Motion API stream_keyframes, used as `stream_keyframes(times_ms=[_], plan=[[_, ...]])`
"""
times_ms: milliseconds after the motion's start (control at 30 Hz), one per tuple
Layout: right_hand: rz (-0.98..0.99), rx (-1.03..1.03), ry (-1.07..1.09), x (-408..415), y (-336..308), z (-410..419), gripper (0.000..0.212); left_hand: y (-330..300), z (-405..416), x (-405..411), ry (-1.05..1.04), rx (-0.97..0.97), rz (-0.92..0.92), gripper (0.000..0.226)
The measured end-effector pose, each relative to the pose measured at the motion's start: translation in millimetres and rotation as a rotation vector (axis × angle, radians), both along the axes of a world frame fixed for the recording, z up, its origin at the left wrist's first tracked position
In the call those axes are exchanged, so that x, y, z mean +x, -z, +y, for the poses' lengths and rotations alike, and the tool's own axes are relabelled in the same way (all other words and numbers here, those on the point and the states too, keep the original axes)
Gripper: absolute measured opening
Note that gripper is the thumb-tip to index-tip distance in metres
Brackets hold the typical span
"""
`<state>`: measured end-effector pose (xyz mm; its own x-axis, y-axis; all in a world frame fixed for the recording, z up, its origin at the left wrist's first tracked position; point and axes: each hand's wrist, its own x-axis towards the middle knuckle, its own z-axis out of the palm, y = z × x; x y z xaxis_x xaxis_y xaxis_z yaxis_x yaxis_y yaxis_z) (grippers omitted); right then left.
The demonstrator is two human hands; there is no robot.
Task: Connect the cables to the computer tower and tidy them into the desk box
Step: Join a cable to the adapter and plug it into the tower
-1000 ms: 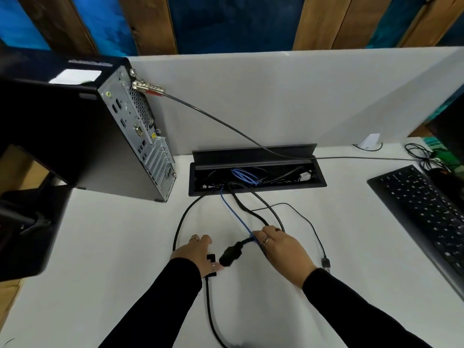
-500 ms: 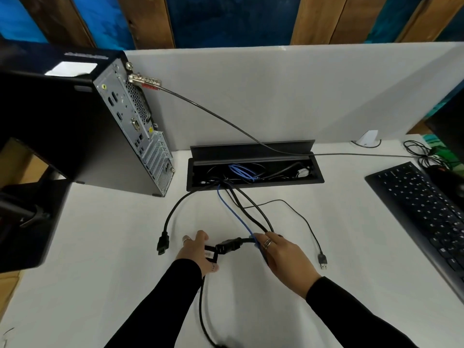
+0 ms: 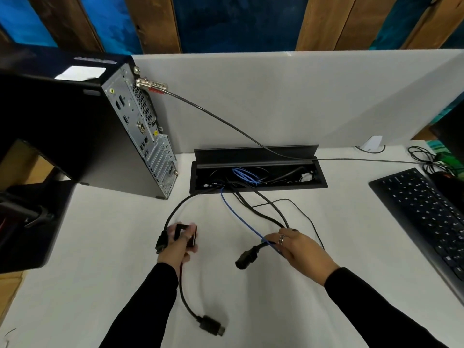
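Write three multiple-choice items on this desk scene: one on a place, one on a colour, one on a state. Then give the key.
1. The computer tower stands where relative to the desk box?
A. left
B. right
C. inside it

2. What colour is the thin cable running from the box to the right hand?
A. red
B. blue
C. yellow

3. The desk box lid is:
A. shut
B. open
C. missing

Key: A, the tower sits left of the box; B, the cable is blue; B, the lid stands raised behind the opening.

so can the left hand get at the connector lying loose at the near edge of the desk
Probably not yet: the left hand is already full with a small black adapter, though bare desk leaves the way to the connector free.
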<state>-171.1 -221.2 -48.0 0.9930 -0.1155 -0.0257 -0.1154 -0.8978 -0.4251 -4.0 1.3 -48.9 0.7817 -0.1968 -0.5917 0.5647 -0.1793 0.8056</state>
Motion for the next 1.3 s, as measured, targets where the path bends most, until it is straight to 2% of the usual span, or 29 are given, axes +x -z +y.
stream_keyframes(times_ms=[67, 133, 233, 367, 600, 667, 833, 933, 1033, 1067, 1167, 1300], plan=[[0.036, 0.013, -0.014, -1, 2, -5, 0.032, -8, -2, 8, -0.141, -0.049, -0.049, 0.032], [0.083, -0.007, -0.034, -4, 5, -9, 0.031, -17, -6, 17, -0.185, -0.058, -0.128, 0.031], [0.126, -0.022, -0.023, -5, 9, -16, 0.03, -35, -12, 18, -0.135, -0.016, -0.251, 0.026], [0.182, -0.038, -0.013, 1, 10, -20, 0.031, -46, -12, 5, -0.026, -0.056, -0.418, 0.036], [0.378, -0.001, -0.013, 20, 1, -16, 0.058, -62, -16, -11, 0.163, -0.113, -0.495, 0.034], [0.33, 0.032, 0.01, 37, -11, -5, 0.056, -66, -19, -16, 0.207, -0.125, -0.514, 0.034], [0.009, 0.071, 0.079, 96, -31, 31, 0.06, -70, -25, -30, 0.308, -0.114, -0.553, 0.03], [-0.004, 0.08, 0.049, 129, -26, 45, 0.056, -75, -27, -35, 0.33, -0.121, -0.546, 0.025], [-0.021, 0.126, 0.051, 146, -19, 48, 0.028, -76, -24, -34, 0.317, -0.166, -0.537, 0.03], [-0.022, 0.139, 0.063, 148, -19, 47, 0.025, -77, -23, -32, 0.309, -0.184, -0.534, 0.034], [-0.017, 0.144, 0.094, 147, -18, 40, 0.026, -78, -19, -20, 0.201, -0.281, -0.47, 0.03], [-0.05, 0.157, 0.088, 138, -17, 30, 0.026, -80, -15, -10, 0.208, -0.248, -0.487, 0.04]])
